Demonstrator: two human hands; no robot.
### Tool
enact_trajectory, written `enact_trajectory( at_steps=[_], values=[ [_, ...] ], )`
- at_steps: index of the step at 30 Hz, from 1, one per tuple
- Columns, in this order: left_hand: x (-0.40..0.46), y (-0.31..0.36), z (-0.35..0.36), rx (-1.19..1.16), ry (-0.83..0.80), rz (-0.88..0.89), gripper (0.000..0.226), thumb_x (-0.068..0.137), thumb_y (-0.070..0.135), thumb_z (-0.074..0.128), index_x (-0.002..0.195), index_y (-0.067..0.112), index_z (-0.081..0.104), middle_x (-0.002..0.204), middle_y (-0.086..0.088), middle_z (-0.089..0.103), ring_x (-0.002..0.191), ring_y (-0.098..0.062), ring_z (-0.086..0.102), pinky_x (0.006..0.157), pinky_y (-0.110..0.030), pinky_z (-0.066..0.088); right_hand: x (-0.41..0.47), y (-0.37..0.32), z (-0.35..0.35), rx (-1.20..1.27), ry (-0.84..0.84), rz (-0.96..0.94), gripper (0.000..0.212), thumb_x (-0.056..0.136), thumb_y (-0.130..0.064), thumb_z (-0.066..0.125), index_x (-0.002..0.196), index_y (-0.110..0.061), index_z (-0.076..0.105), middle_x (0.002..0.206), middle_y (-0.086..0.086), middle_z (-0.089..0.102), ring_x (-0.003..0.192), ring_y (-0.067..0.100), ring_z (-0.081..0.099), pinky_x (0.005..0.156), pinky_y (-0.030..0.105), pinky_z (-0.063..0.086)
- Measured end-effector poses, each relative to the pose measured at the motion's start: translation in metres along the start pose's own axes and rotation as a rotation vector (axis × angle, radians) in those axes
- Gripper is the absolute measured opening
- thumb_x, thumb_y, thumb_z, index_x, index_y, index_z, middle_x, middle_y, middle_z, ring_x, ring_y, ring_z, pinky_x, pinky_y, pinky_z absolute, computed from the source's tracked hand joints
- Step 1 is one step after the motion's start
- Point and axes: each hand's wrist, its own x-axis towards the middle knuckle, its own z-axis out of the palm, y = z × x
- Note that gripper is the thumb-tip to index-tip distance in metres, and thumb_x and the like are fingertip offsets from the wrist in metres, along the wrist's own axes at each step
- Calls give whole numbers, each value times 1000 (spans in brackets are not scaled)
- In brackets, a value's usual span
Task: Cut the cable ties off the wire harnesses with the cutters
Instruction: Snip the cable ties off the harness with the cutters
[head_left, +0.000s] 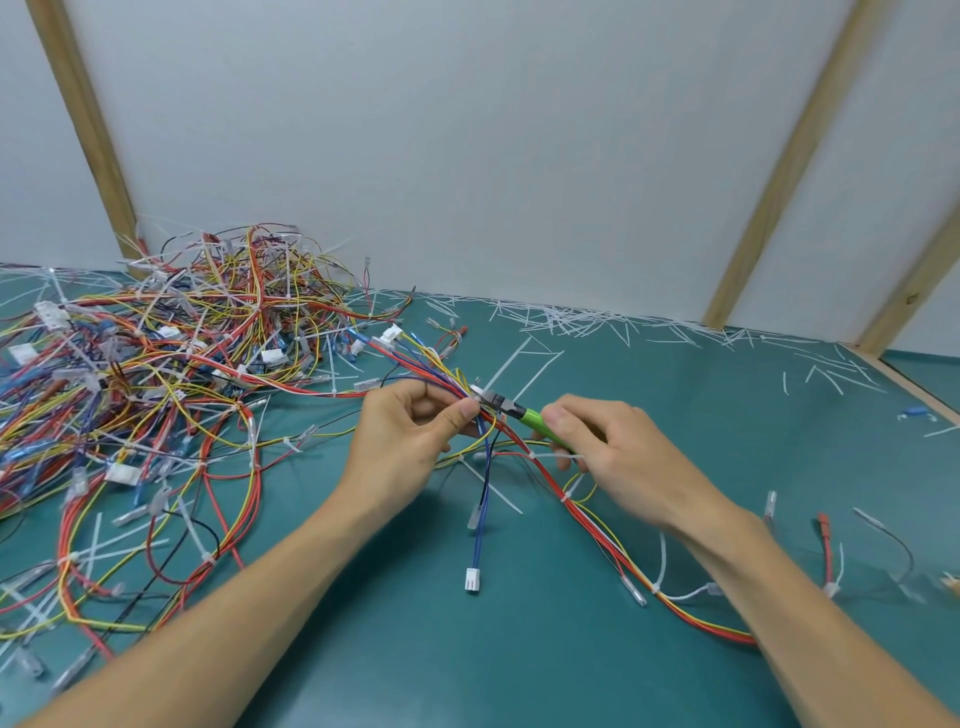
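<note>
My left hand (410, 431) pinches a wire harness (587, 519) of red, yellow and blue wires a little above the green mat. My right hand (608, 447) grips green-handled cutters (511, 410). The cutters' dark jaws meet the bundle at a white cable tie (478, 391), right beside my left thumb. The harness runs on to the lower right, with another white tie (658, 566) further along it. A blue lead with a white connector (472, 580) hangs from the bundle onto the mat.
A big tangled heap of harnesses (156, 374) covers the mat's left side. Cut white tie pieces (571, 317) litter the back edge along the white wall. Loose wires (883, 540) lie at the right. A wooden edge strip (914, 384) bounds the mat at right.
</note>
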Motion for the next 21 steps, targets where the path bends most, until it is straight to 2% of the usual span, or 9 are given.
enact_trajectory(
  at_steps=[2, 4, 7, 8, 14, 21],
  values=[
    [0, -1, 0, 1, 1, -3, 13, 87, 13, 74, 81, 5, 66, 71, 4, 76, 67, -7, 73, 55, -17, 51, 0, -2, 1, -5, 9, 3, 42, 106, -52, 43, 75, -34, 63, 67, 1, 58, 62, 0, 57, 62, 31, 37],
    [0, -1, 0, 4, 4, -1, 13, 87, 14, 74, 81, 6, 66, 71, 4, 76, 67, -8, 73, 55, -17, 52, 0, -4, 2, 16, 16, 19, 46, 102, -59, 41, 81, -32, 71, 69, 8, 58, 58, 6, 53, 63, 35, 38],
    [0, -2, -1, 2, 9, -3, 13, 86, 14, 75, 81, 7, 66, 72, 3, 76, 67, -9, 73, 55, -17, 51, -1, -9, 3, 41, 17, 31, 49, 95, -65, 36, 81, -34, 71, 78, 20, 60, 73, 29, 60, 73, 45, 48],
    [0, -2, -1, 2, 12, -5, 14, 86, 15, 75, 81, 6, 66, 72, 3, 77, 67, -9, 74, 55, -17, 51, -2, -10, 3, 38, 12, 24, 48, 95, -64, 35, 80, -34, 69, 77, 22, 58, 76, 32, 59, 75, 48, 48],
    [-1, 0, 0, 15, 16, -7, 18, 86, 18, 76, 84, 4, 66, 74, 2, 77, 68, -11, 74, 56, -19, 52, -1, -9, 3, 35, -10, 10, 48, 98, -61, 34, 81, -31, 68, 76, 23, 53, 75, 34, 54, 77, 52, 48],
    [-2, 0, 0, 26, 18, -6, 17, 87, 17, 76, 86, 2, 67, 75, 1, 77, 68, -11, 74, 56, -19, 53, -1, -8, 3, 20, -22, 22, 49, 97, -62, 32, 80, -33, 68, 78, 23, 54, 77, 34, 57, 77, 51, 48]
  ],
)
